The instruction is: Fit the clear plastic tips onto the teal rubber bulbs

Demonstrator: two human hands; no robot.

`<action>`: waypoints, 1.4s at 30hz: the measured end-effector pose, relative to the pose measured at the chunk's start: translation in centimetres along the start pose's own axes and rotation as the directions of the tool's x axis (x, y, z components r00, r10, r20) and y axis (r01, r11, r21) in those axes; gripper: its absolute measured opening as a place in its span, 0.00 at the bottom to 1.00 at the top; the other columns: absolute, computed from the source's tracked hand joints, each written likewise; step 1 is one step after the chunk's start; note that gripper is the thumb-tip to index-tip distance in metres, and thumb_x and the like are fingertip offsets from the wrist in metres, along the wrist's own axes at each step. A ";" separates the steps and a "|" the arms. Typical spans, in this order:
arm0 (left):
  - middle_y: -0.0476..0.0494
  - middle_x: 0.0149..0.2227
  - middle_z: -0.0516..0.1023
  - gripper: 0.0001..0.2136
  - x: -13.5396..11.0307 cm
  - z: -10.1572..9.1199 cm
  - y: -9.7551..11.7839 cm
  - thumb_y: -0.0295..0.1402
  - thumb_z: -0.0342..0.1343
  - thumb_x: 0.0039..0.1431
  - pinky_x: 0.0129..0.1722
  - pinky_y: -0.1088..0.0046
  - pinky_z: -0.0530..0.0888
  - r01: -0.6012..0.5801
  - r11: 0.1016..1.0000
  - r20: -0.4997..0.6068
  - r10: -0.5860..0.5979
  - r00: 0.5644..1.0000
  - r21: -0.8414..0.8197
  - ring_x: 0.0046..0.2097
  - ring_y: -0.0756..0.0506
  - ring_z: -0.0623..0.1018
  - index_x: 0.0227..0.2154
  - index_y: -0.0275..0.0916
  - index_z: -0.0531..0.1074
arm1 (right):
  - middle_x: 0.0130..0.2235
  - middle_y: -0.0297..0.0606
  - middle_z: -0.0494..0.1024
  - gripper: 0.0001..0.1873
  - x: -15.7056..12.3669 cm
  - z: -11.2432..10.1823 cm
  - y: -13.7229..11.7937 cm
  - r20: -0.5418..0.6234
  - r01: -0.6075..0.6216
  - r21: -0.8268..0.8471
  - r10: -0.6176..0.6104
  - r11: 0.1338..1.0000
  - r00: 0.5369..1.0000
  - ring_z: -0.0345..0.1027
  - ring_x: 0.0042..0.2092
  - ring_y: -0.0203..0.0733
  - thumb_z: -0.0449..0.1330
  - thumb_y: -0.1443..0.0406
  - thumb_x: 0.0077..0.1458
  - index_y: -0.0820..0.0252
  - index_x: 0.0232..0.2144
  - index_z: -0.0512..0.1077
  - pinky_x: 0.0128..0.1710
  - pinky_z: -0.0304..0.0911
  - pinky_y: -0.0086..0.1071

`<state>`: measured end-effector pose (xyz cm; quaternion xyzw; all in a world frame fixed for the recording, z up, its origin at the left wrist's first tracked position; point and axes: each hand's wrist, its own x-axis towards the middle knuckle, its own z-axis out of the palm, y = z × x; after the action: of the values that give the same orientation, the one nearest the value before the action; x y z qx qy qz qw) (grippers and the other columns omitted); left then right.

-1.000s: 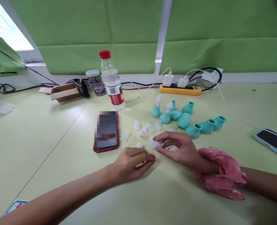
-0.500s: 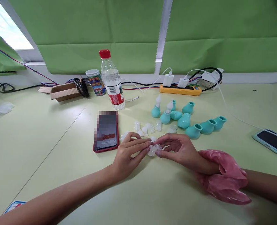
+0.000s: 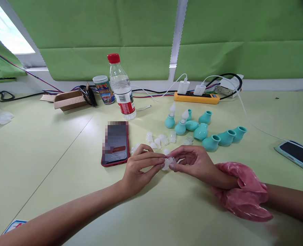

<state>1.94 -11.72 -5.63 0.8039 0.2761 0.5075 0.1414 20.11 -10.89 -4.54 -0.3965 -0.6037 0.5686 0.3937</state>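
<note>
My left hand (image 3: 142, 168) and my right hand (image 3: 192, 161) meet low over the table, fingertips almost touching. Between them they pinch a small translucent plastic piece (image 3: 167, 163), partly covered by the fingers; its exact kind is unclear. Just beyond the hands lie several loose translucent white pieces (image 3: 163, 139), some tube-like and some pointed. Behind my right hand are several turquoise squeeze bulbs (image 3: 211, 142), most lying tilted with open necks. Two of them, such as the upright bulb (image 3: 169, 121), carry a clear collar and pointed white tip.
A phone in a red case (image 3: 115, 145) lies left of the hands. Behind it stand a red-capped water bottle (image 3: 124, 92) and a can (image 3: 104, 90). An orange power strip (image 3: 196, 98) with chargers is at the back; a second phone (image 3: 297, 155) lies far right, a white cable across it.
The hands stay in place, both still on the translucent piece, which has turned slightly between the fingertips. The whole view has shifted very slightly.
</note>
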 end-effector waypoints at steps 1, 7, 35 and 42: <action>0.42 0.32 0.78 0.07 -0.1 0.0 -0.1 0.20 0.58 0.47 0.33 0.67 0.70 -0.008 1.000 0.003 0.008 1.000 -0.007 0.33 0.49 0.73 0.30 0.36 0.74 | 0.27 0.33 0.74 0.12 0.0 0.0 0.0 -0.001 -0.008 0.011 0.008 1.000 1.000 0.67 0.27 0.29 0.66 0.71 0.32 0.62 0.26 0.72 0.27 0.67 0.20; 0.40 0.36 0.78 0.12 -0.4 0.1 -0.1 0.18 0.55 0.49 0.38 0.65 0.73 -0.059 0.998 0.023 0.060 0.998 -0.034 0.39 0.47 0.74 0.36 0.35 0.72 | 0.27 0.32 0.74 0.13 0.0 -0.1 0.4 -0.005 -0.014 0.044 0.014 0.999 1.000 0.67 0.28 0.30 0.66 0.73 0.32 0.62 0.27 0.72 0.26 0.67 0.21; 0.43 0.30 0.73 0.10 0.9 -0.8 1.4 0.33 0.60 0.45 0.33 0.69 0.65 0.198 0.979 0.223 -0.185 0.957 -0.039 0.34 0.46 0.66 0.32 0.35 0.71 | 0.36 0.34 0.77 0.12 -0.8 -0.2 -0.3 0.190 0.607 -0.301 -0.578 0.735 0.794 0.71 0.39 0.37 0.61 0.74 0.43 0.55 0.31 0.70 0.38 0.68 0.31; 0.46 0.26 0.72 0.06 0.9 -0.7 1.8 0.29 0.58 0.47 0.31 0.72 0.65 0.225 0.965 0.253 -0.186 0.949 -0.134 0.30 0.49 0.65 0.30 0.35 0.69 | 0.34 0.32 0.77 0.11 -0.8 0.0 -0.2 0.185 0.627 -0.277 -0.600 0.728 0.779 0.72 0.37 0.37 0.61 0.74 0.43 0.55 0.30 0.70 0.37 0.68 0.31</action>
<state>2.14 -12.69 -3.70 0.8116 0.2977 0.4104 0.2903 20.40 -11.60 -4.32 -0.2101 -0.8009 0.3156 0.4635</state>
